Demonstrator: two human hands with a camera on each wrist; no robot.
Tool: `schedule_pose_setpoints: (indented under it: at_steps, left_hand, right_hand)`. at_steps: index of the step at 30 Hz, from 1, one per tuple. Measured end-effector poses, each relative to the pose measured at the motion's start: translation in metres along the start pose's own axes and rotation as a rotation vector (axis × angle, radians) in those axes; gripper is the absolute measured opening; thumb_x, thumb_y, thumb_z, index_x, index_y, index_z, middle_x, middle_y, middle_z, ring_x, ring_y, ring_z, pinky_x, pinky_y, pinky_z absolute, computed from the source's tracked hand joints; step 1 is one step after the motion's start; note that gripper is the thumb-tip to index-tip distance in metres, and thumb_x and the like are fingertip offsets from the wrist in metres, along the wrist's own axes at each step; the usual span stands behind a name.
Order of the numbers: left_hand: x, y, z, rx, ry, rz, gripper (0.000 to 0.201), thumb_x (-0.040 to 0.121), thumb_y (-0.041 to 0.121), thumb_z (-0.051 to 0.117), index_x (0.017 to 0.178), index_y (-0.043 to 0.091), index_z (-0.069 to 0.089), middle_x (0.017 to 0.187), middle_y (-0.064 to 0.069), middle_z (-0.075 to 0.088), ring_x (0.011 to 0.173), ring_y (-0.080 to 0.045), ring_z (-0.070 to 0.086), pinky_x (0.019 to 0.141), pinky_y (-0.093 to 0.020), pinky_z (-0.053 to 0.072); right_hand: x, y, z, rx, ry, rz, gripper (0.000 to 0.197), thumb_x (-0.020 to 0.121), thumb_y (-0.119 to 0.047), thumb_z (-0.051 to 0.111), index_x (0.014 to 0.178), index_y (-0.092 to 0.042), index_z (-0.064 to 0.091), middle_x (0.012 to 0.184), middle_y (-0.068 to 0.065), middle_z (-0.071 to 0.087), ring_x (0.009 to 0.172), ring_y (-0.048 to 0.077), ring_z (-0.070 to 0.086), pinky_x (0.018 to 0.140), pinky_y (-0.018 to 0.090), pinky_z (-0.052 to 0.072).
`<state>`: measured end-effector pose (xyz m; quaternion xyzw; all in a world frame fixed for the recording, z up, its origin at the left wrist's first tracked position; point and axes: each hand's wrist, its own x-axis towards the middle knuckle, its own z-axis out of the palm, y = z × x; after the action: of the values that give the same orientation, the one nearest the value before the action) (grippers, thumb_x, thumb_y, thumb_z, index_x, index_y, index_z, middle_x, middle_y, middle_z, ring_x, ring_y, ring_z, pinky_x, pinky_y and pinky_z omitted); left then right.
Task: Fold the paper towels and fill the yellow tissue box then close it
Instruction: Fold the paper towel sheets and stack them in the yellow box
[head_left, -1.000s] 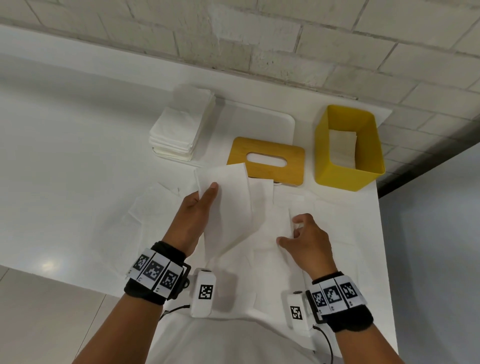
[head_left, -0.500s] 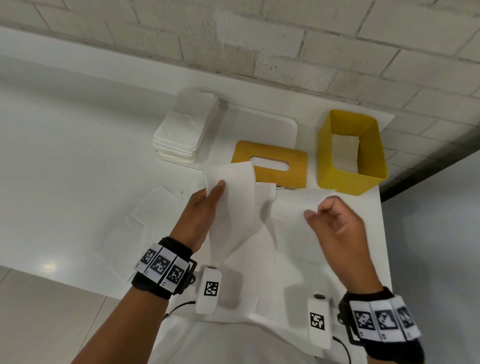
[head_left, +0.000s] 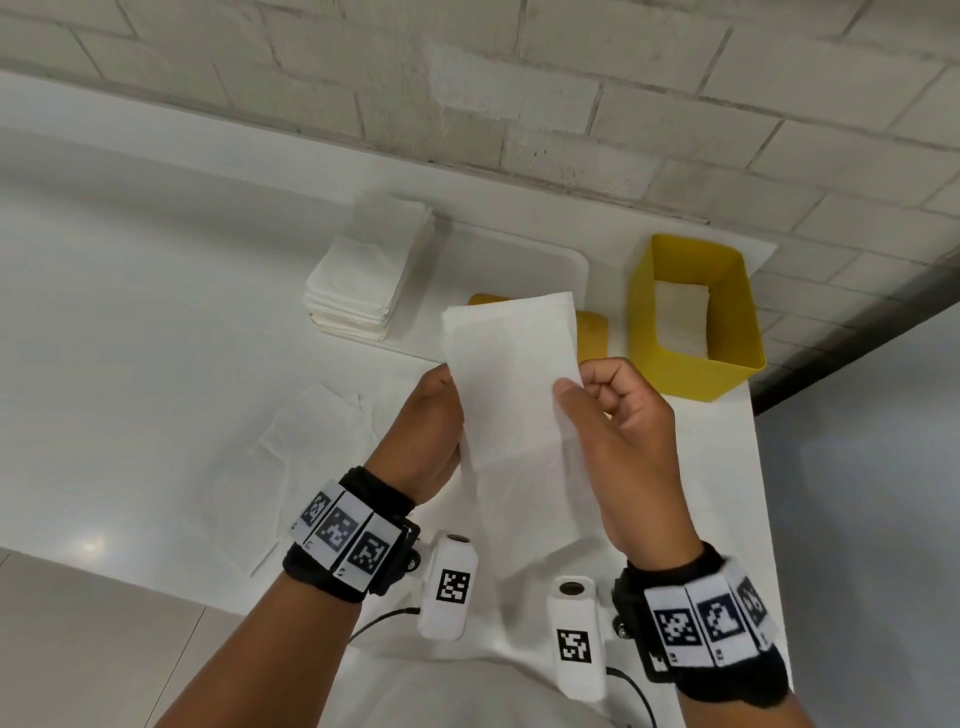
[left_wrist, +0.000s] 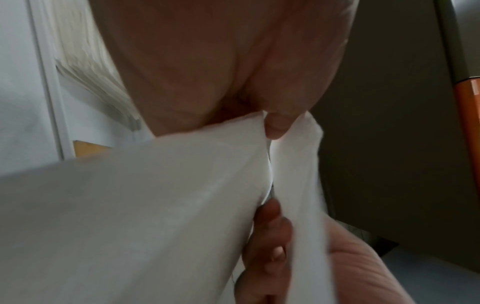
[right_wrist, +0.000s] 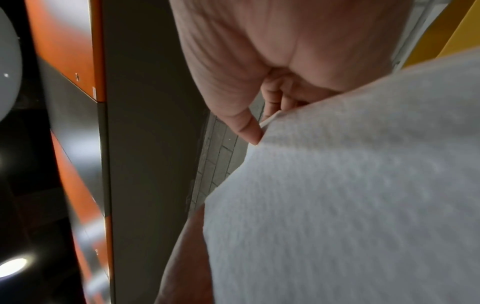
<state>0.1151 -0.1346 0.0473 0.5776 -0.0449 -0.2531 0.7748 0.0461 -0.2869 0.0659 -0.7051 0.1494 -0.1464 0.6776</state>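
Observation:
A long white paper towel (head_left: 514, 374) is held up over the table, folded lengthwise into a strip. My left hand (head_left: 441, 410) grips its left edge, and in the left wrist view the paper towel (left_wrist: 130, 205) is pinched between thumb and fingers. My right hand (head_left: 597, 400) pinches the right edge with thumb on top; the right wrist view shows the paper towel (right_wrist: 350, 185) under the thumb. The yellow tissue box (head_left: 691, 364) stands open at the back right with folded towels inside. Its yellow lid (head_left: 592, 332) lies flat, mostly hidden behind the towel.
A stack of folded white towels (head_left: 363, 270) sits on a white tray (head_left: 524, 260) at the back. Unfolded towels (head_left: 306, 436) lie spread on the table under my hands. The brick wall runs behind, and the table's right edge is close to the box.
The right hand left the towels on the table, rose and took hold of the right edge of the strip. Both hands lifted the strip higher, in front of the lid.

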Motion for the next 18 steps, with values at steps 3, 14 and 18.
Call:
schedule_pose_setpoints:
  at_steps: [3, 14, 18]
  left_hand:
    - [-0.003, -0.001, 0.000, -0.037, -0.002, 0.009, 0.025, 0.087, 0.042, 0.056, 0.084, 0.024, 0.074, 0.082, 0.001, 0.071, 0.081, -0.014, 0.066, 0.077, -0.032, 0.052]
    - [-0.009, 0.001, 0.011, -0.164, -0.035, -0.036, 0.057, 0.089, 0.064, 0.037, 0.123, 0.032, 0.069, 0.127, -0.002, 0.072, 0.121, -0.021, 0.067, 0.101, -0.038, 0.055]
    - [-0.012, 0.002, 0.012, -0.111, -0.054, -0.024, 0.043, 0.092, 0.050, 0.045, 0.107, 0.031, 0.080, 0.116, 0.001, 0.077, 0.112, -0.017, 0.071, 0.096, -0.033, 0.057]
  right_hand:
    - [0.000, 0.003, 0.002, 0.002, 0.040, 0.021, 0.006, 0.090, -0.023, 0.070, 0.087, -0.021, 0.066, 0.078, 0.000, 0.062, 0.071, 0.010, 0.054, 0.070, 0.030, 0.044]
    - [-0.001, 0.005, 0.002, 0.026, 0.081, 0.064, 0.007, 0.097, -0.015, 0.066, 0.091, -0.018, 0.066, 0.079, 0.001, 0.069, 0.071, 0.009, 0.062, 0.070, 0.028, 0.048]
    - [-0.002, 0.006, 0.003, 0.044, 0.079, 0.068, 0.006, 0.097, -0.017, 0.066, 0.091, -0.019, 0.066, 0.087, 0.010, 0.073, 0.076, 0.015, 0.065, 0.072, 0.033, 0.053]
